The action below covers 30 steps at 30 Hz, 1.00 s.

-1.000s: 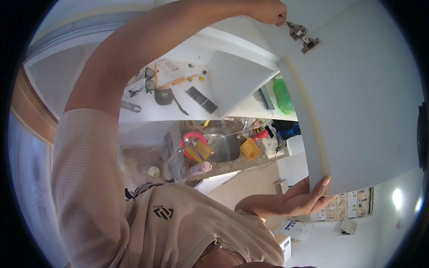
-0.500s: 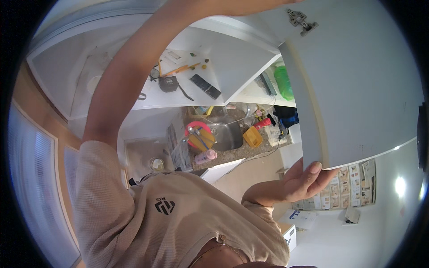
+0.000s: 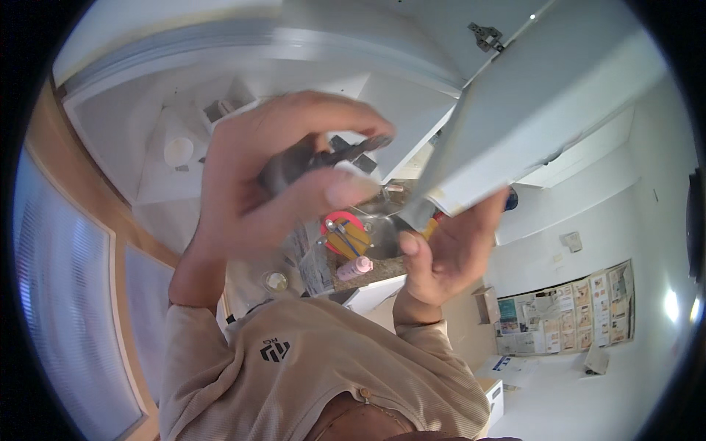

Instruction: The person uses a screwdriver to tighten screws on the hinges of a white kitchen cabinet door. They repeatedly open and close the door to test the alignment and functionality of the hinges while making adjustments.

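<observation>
My left hand is raised in front of the open cabinet, its fingers bent around a dark tool with a thick body and a narrow end near the fingertips. Motion blur hides its exact kind. Gripping the lower corner of a white cabinet door is my right hand, thumb on one side and fingers on the other. A metal hinge sits near the door's upper edge. Behind my left hand, the white cabinet's shelf is mostly hidden, with a dark flat piece partly showing.
Below lies a counter with a metal sink, a pink-rimmed round container holding utensils, and a pink bottle. A glass jar stands lower left. Ribbed window panes line the left; newspaper sheets hang at right.
My left hand has come down from the top edge near the hinge to before the shelf, showing the dark tool. The door has swung and tilted, and my right hand has shifted left with its corner.
</observation>
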{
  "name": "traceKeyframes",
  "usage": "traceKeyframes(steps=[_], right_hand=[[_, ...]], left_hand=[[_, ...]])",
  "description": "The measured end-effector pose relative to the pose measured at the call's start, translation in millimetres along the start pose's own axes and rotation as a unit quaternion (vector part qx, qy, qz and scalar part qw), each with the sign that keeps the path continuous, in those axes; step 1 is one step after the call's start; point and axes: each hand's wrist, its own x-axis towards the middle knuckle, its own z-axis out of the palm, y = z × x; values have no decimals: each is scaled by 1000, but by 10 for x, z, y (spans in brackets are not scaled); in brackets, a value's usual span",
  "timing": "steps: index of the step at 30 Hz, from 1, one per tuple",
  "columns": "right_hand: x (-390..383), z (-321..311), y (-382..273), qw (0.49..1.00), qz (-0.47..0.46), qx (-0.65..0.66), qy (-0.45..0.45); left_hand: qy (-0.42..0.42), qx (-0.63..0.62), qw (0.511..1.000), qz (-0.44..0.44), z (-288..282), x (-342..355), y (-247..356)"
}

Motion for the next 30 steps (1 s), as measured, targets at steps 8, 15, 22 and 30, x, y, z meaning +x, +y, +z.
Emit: traceKeyframes(steps=[8, 15, 22, 30], right_hand=[[309, 363, 32, 990, -88, -103, -49], [322, 525, 63, 994, -80, -78, -15], [343, 461, 44, 997, -64, -22, -23], [122, 231, 646, 995, -29, 93, 27]], left_hand=[[41, 70, 995, -56, -85, -231, 53], [90, 90, 991, -38, -30, -234, -37], [118, 98, 987, -37, 75, -191, -36], [183, 192, 964, 12, 173, -134, -138]])
